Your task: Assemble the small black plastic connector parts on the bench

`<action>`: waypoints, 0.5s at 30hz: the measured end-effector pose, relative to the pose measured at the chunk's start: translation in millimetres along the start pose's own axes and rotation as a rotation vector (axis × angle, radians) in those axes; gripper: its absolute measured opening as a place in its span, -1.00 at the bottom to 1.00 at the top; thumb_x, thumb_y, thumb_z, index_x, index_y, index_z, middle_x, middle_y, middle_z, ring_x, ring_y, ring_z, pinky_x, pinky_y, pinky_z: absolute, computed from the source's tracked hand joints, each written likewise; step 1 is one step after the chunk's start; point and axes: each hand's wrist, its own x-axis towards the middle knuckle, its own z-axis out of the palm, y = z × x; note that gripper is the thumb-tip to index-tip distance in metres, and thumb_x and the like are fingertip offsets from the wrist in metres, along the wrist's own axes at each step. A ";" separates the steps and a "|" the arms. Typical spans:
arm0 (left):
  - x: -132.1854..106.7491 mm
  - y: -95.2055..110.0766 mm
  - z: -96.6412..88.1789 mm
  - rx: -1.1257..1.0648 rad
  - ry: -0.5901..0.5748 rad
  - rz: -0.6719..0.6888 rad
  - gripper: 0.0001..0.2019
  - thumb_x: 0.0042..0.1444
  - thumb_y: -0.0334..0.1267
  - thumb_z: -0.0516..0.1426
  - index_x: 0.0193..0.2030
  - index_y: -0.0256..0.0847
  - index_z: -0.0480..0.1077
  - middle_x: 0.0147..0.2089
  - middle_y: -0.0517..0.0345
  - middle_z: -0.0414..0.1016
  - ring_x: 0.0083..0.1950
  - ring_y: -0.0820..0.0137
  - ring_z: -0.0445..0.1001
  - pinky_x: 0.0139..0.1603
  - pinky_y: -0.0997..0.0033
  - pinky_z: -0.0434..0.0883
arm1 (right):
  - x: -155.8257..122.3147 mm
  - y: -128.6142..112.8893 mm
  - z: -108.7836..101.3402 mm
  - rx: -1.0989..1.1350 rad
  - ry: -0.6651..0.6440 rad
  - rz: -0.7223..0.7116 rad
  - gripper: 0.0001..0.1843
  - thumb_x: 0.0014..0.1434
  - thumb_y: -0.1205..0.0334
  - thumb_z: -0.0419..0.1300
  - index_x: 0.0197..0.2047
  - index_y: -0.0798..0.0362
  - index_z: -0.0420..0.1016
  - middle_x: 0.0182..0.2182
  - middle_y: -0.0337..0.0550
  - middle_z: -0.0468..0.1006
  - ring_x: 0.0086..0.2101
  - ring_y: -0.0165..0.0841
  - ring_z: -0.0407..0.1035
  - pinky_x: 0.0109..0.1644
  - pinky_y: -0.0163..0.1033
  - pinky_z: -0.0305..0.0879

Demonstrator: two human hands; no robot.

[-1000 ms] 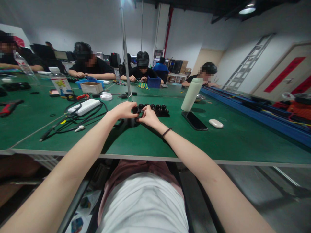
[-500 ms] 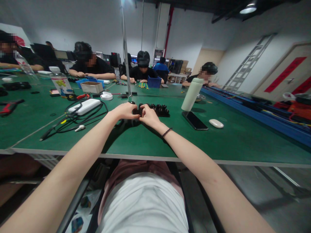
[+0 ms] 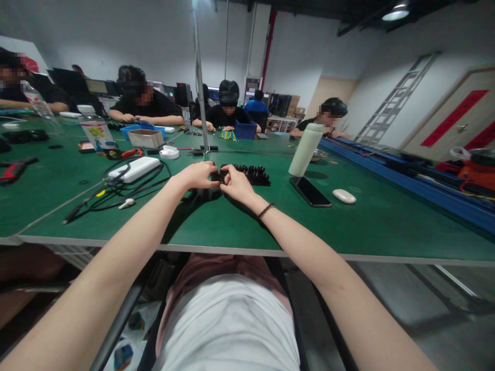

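On the green table, a dark block with rows of black upright pieces lies in front of me, its left part hidden by my hands. My left hand is bent over the left end, fingers curled down onto something black. Close beside it, my right hand has thumb and index finger pinched at the block's near side. The fingertips of both hands almost meet. What exactly sits between them is too small and dark to make out.
Right of my hands are a black phone, a pale green bottle and a white oval case. To the left lie a white power bank, black cables and a white earbud. A metal pole rises behind; several people sit opposite.
My hands stay at the block. The left fingers have shifted slightly upward, and the right fingertips have moved a touch left.
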 end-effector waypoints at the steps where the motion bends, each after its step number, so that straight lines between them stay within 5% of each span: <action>1: 0.0 -0.4 0.1 -0.002 -0.009 -0.005 -0.52 0.09 0.10 0.03 -0.09 -0.25 0.47 -0.09 -0.07 0.48 -0.10 0.18 0.51 -0.14 0.33 0.38 | 0.4 0.5 0.1 -0.008 0.012 -0.002 -0.54 0.01 0.41 0.20 0.02 0.09 0.32 -0.43 -0.30 0.46 -0.41 -0.43 0.35 -0.27 -0.33 0.25; 15: 0.8 -1.6 -0.8 -0.004 -0.055 -0.016 -0.55 0.05 0.03 0.07 -0.04 -0.24 0.47 -0.04 -0.08 0.50 -0.04 0.15 0.51 -0.08 0.33 0.40 | 2.1 -0.6 -3.5 -0.168 0.129 0.046 -0.74 0.14 0.35 0.12 -0.10 0.10 0.51 -0.18 -0.06 0.51 -0.21 -0.29 0.42 -0.07 -0.21 0.34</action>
